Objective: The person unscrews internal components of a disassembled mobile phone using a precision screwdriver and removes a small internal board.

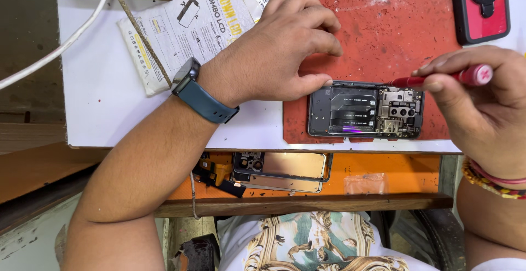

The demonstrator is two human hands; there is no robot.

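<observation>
Head view: the left hand presses fingertips on the opened phone to steady it on the red mat, while the right hand pinches a red screwdriver (tip at the phone's upper edge)

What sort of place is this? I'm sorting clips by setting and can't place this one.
Most likely a phone repair bench. An opened phone lies on a worn red mat, the right hand works on it with a red screwdriver, and a removed phone frame sits on the lower shelf.
</observation>
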